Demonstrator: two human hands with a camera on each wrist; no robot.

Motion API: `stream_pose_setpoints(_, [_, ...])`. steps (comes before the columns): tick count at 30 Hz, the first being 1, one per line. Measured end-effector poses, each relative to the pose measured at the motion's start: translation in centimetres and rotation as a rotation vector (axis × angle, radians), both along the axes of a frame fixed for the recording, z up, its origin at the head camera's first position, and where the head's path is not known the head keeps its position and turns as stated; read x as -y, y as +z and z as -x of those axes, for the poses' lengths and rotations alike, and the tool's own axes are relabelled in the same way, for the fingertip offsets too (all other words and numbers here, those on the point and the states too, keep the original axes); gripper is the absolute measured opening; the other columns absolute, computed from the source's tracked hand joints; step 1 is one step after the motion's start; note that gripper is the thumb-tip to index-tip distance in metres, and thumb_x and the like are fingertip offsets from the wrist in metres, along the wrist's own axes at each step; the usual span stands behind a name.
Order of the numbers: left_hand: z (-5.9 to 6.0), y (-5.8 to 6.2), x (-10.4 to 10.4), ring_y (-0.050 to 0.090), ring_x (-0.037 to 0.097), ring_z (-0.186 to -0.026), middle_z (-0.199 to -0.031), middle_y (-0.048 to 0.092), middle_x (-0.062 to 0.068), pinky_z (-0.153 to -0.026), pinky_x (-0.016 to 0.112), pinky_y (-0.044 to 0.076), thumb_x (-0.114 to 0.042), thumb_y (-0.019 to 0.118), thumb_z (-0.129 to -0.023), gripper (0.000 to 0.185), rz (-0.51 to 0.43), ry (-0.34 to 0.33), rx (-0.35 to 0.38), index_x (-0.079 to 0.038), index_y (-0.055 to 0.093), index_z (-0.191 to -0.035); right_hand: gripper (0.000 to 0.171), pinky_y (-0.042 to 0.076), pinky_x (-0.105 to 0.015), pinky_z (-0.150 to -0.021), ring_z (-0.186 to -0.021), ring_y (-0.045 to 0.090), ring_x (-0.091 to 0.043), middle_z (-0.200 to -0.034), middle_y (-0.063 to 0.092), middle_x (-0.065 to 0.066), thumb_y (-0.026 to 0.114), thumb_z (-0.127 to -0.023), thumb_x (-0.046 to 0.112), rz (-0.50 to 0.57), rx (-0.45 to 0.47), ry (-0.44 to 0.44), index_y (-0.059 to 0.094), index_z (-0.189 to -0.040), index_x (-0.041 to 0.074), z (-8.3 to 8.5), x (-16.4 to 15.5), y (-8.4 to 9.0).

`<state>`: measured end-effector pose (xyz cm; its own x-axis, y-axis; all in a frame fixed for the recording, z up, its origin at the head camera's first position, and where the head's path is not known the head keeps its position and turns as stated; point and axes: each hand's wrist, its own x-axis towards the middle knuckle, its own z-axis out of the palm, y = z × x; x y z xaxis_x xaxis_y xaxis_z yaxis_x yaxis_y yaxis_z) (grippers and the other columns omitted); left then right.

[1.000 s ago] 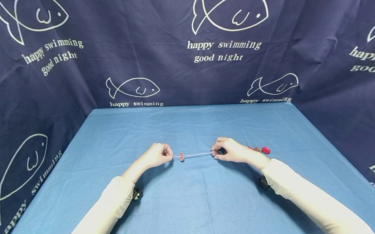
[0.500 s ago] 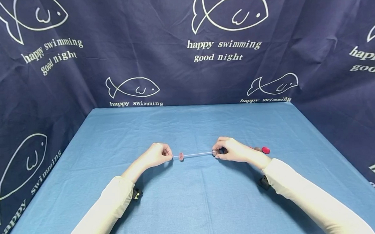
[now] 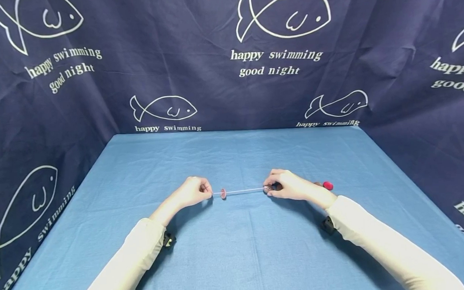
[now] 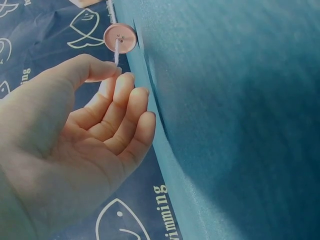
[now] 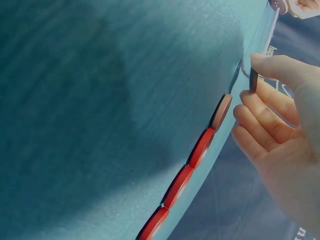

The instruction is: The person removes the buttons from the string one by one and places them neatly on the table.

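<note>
One pink button (image 3: 223,193) is threaded on the cord (image 3: 243,191), pinched taut by left hand (image 3: 192,191) and right hand (image 3: 288,186); red buttons (image 5: 187,172) beside the right fingers remain unthreaded.

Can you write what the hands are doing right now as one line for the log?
left hand: pinches pale thin string | round pink button: threaded on string | right hand: pinches dark button | row of red buttons: on blue cloth
</note>
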<state>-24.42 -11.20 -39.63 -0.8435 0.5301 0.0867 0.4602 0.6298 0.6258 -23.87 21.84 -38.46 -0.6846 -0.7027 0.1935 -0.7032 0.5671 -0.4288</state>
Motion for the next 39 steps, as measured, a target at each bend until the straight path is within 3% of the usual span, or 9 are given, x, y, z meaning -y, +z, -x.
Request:
stream_pose_setpoints(11, [0.0,-0.1,0.1,0.05,0.004,-0.059,-0.067,0.061,-0.002,-0.063,0.022,0.044,-0.009,0.061,-0.081,0.005,0.016,0.009,-0.005,-0.007,0.066,-0.078,0.015,0.043,-0.019,-0.061,-0.068,0.052,-0.02,-0.084,0.057,-0.007,0.069,-0.081,0.009,0.003,-0.005,0.015,0.068,-0.096,0.005,-0.1,-0.2,-0.2])
stream_pose_setpoints(39, [0.0,0.0,0.2,0.049,0.006,-0.056,-0.066,0.062,-0.001,-0.06,0.023,0.044,-0.007,0.061,-0.081,0.006,0.035,0.006,0.023,-0.007,0.067,-0.079,0.018,0.04,-0.018,-0.06,-0.066,0.052,-0.02,-0.08,0.057,-0.009,0.071,-0.079,0.006,0.033,-0.062,-0.008,0.069,-0.096,0.002,0.0,-1.1,-0.3])
